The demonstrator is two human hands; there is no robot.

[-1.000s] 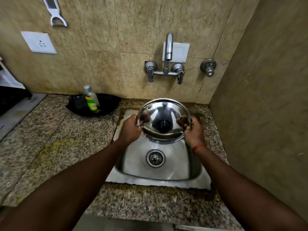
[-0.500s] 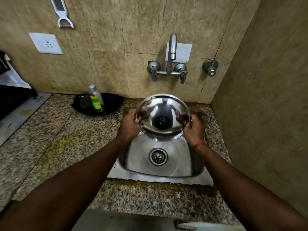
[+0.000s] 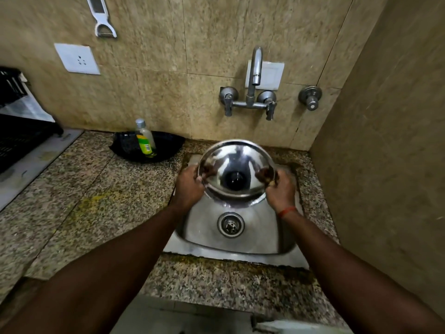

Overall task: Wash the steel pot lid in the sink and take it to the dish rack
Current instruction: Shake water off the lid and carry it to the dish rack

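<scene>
Steel fills the middle of my view: I hold the steel pot lid above the far half of the sink, tilted so its domed top and dark knob face me. My left hand grips the lid's left rim, fingers curled round the edge, and my right hand grips the right rim the same way; a red thread circles that wrist. Below the lid the basin lies open, its drain uncovered near the centre. Directly behind and above the lid the wall tap arches out from the tiles, its spout over the lid's far edge, with a handle on either side and a separate valve further right. I see no water stream from it. The tiled side wall stands close on my right. On the granite counter to the left, a black dish sits against the wall with a clear bottle bearing a green label standing in it. Further left, a black rack reaches in from the frame edge, well apart from the lid. A white socket plate and a hanging white peeler are on the back wall.
</scene>
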